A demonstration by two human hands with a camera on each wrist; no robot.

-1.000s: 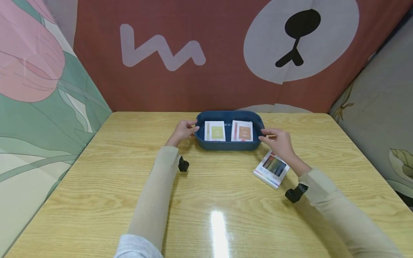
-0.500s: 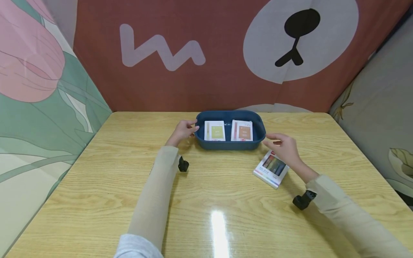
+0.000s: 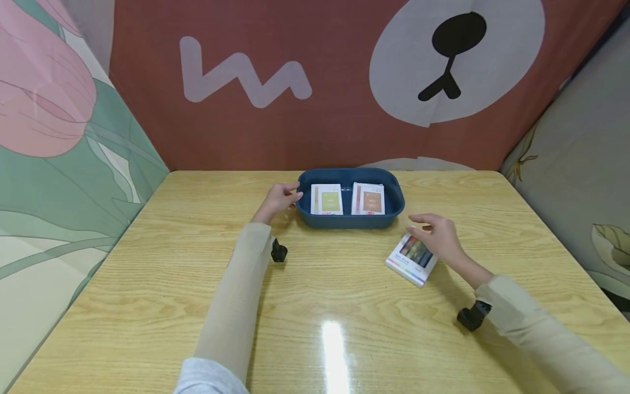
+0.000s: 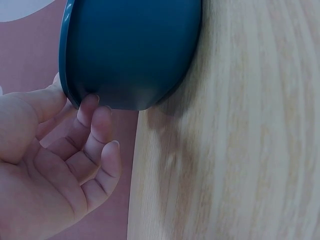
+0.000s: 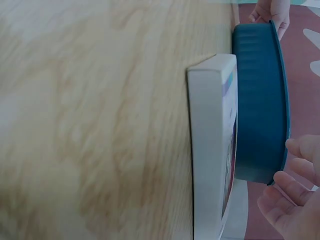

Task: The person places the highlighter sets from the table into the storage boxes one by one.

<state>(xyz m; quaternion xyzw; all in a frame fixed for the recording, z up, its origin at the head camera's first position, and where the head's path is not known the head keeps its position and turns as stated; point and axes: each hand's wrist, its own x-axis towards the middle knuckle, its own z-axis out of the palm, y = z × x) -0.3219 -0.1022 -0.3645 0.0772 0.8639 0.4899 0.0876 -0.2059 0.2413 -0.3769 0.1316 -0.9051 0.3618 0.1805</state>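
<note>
Wooden table (image 3: 147,295), reddish wall (image 3: 236,137) behind: left fingers (image 4: 102,124) pinch a bin (image 3: 346,221), right fingers (image 5: 292,188) hang loose.

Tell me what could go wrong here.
The right fingers, close to the white rectangular windowed box, might nudge it askew.

Only the left fingers pinch the rounded blue plastic tray, at one end; a tug could swivel it, sliding the white lime-panelled box and white orange-panelled box inside.
</note>
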